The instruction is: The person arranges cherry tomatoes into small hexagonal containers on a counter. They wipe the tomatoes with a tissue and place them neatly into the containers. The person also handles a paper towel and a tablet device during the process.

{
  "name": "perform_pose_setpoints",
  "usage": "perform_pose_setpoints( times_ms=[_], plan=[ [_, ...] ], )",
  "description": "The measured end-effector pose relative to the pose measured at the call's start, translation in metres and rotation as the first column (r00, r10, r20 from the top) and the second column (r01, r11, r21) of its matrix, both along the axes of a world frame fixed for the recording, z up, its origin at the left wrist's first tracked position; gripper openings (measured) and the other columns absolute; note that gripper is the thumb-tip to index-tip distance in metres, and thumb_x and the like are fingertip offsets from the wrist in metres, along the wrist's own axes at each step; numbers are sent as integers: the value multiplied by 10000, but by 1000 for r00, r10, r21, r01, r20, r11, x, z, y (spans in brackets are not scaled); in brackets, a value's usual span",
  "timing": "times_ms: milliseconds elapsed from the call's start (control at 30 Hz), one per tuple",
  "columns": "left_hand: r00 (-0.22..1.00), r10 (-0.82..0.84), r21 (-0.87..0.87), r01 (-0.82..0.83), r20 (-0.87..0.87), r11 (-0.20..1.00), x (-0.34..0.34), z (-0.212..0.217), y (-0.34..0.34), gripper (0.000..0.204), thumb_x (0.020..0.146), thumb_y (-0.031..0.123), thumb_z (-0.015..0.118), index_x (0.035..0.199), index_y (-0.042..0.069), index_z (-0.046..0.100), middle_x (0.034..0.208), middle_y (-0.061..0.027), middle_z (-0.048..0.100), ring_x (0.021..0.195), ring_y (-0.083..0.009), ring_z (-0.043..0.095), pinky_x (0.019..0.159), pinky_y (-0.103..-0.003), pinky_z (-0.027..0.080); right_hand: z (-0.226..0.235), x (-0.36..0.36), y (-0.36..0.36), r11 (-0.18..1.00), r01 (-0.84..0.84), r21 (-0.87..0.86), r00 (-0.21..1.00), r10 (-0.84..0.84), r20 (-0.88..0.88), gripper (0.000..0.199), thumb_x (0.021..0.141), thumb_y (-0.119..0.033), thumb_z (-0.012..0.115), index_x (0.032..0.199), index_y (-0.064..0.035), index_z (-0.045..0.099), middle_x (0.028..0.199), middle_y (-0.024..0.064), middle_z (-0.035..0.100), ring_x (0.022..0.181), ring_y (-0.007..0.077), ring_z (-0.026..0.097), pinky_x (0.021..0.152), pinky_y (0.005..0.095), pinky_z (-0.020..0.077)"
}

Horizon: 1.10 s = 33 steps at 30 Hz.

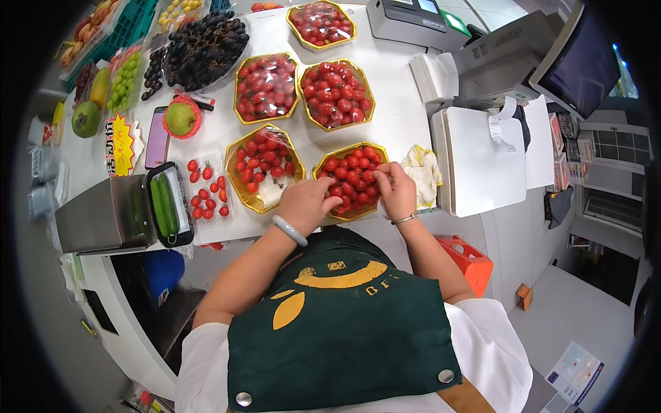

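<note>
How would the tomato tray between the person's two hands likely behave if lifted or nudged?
The gold-edged tray looks thin-walled, so it may flex somewhat when gripped on one side. Its tomatoes are small, rounded and heaped, so some would probably roll off if it tilted. Their glossy skins suggest they could slide over one another.

So you've got a dark green apron (pixel 337 351) on over a white short-sleeved top (pixel 492 337). There's a yellow curved print (pixel 344 277) with a leaf shape (pixel 289 310) beside it, plus round silver studs (pixel 446 376) at two corners and a brown strap (pixel 467 398). Your left hand (pixel 307 201) is bare, with a chunky pale bangle (pixel 290 231) at the wrist; your right hand (pixel 399 191), also bare, gets a slim metallic bracelet (pixel 405 218).
</note>
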<state>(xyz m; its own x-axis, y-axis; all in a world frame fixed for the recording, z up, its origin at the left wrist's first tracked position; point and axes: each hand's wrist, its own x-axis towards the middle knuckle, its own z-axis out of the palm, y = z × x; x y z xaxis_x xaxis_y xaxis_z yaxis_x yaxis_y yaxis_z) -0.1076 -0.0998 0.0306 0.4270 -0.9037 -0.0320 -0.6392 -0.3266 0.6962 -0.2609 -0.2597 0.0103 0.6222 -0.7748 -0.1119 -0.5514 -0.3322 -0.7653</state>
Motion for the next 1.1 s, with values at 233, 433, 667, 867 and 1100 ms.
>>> perform_pose_setpoints(
  times_ms=[233,433,667,867,1100],
  plan=[
    [910,389,-67,-383,144,921,64,-4,62,202,787,217,697,960,112,689,867,-63,670,839,-280,608,746,-383,470,41,26,10,975,-219,-25,974,220,46,104,852,-143,666,908,-62,632,781,103,658,682,255,637,630,324,504],
    [874,182,108,-255,450,961,82,-14,85,184,735,207,717,915,170,702,967,11,653,944,-222,563,814,-405,401,20,129,76,656,-747,-114,651,684,-330,226,865,-124,500,1045,-135,636,967,88,635,869,289,649,728,401,524],
    [829,83,164,-206,552,965,85,-47,69,201,725,199,694,914,161,636,900,-10,590,925,-235,531,792,-414,366,5,167,100,641,-758,-117,575,573,-585,162,859,-155,538,991,-97,611,1010,128,608,874,298,659,721,423,542],
    [945,264,-24,-264,192,964,88,-14,70,161,801,198,670,928,111,621,885,-50,625,886,-247,576,800,-409,407,41,97,69,894,-423,-147,904,405,-135,244,828,-181,639,1042,-82,574,1006,127,619,831,297,647,708,405,519],
    [658,66,-166,-285,-750,944,67,-8,48,139,946,68,499,1047,41,591,1010,-35,637,885,-84,567,815,-244,463,33,58,19,895,-313,-318,944,256,-208,245,818,-143,655,1062,-121,645,982,83,621,827,283,634,703,384,516]
  ],
)
